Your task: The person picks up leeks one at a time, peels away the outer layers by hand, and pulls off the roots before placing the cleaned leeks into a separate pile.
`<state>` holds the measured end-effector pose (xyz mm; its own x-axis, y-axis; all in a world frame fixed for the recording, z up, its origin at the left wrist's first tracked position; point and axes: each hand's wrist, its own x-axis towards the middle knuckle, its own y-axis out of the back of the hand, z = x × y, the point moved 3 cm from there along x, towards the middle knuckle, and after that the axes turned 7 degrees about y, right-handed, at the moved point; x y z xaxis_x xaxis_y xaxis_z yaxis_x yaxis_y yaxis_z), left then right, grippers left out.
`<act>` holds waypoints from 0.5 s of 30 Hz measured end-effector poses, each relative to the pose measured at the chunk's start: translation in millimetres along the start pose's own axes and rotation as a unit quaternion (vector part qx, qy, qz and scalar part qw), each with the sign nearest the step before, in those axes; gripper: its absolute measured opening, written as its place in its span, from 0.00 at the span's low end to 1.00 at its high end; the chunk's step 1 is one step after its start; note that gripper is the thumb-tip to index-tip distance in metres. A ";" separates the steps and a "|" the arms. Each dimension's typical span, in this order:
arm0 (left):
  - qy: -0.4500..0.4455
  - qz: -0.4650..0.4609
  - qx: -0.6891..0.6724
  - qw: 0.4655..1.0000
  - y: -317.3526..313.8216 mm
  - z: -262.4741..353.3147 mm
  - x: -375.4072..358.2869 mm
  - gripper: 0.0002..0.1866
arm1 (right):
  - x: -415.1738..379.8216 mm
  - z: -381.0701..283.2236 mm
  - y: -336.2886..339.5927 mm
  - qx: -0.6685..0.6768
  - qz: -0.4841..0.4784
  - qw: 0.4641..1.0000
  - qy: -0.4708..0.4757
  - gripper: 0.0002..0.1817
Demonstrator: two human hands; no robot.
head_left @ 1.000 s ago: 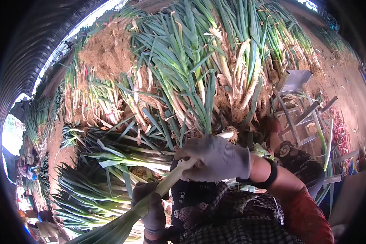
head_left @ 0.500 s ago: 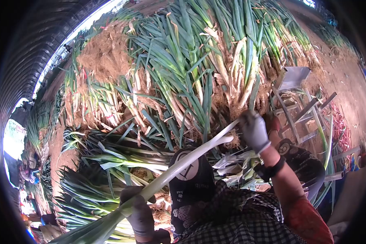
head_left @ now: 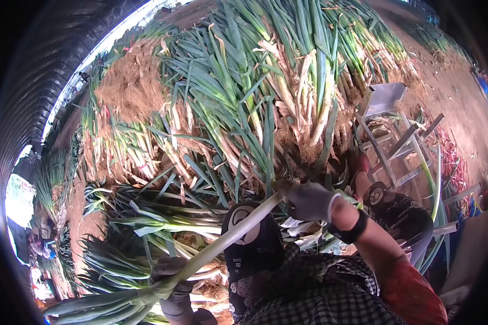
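The view is round and bent by the lens, with dark edges, so the far sides are hard to read. The left hand [head_left: 173, 287], in a grey glove, is closed around the leek [head_left: 222, 241] where the pale stalk turns into green leaves; the lower part of this hand is cut off by the frame. The right hand [head_left: 309, 199], also in a grey glove, is closed on the white root end of the leek, and the tip is hidden inside the grip. The leek lies slanted between both hands, above the person's lap, smooth and long, white-green in the middle. A dark cloth [head_left: 255, 238] with a pale print lies under it. The checked shirt [head_left: 320, 295] covers the bottom of the view. Behind is a big pile of leeks [head_left: 255, 92], with rough brown roots and dry yellow skins. A grey metal frame [head_left: 390, 135] stands at the right, partly hidden by leaves.
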<state>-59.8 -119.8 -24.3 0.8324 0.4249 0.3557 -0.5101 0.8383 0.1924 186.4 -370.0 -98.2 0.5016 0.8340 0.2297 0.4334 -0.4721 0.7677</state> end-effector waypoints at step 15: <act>0.254 0.205 -0.153 0.933 -47.9 4.7 -17.7 0.08 | -10.8 -72.0 5.6 -0.173 0.208 0.961 0.058 0.28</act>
<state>-51.1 -169.0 -35.4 0.6153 0.7735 -0.1522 -0.7875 0.5944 -0.1631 129.6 -361.1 -53.3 0.4823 0.6288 0.6099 -0.0721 -0.6653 0.7431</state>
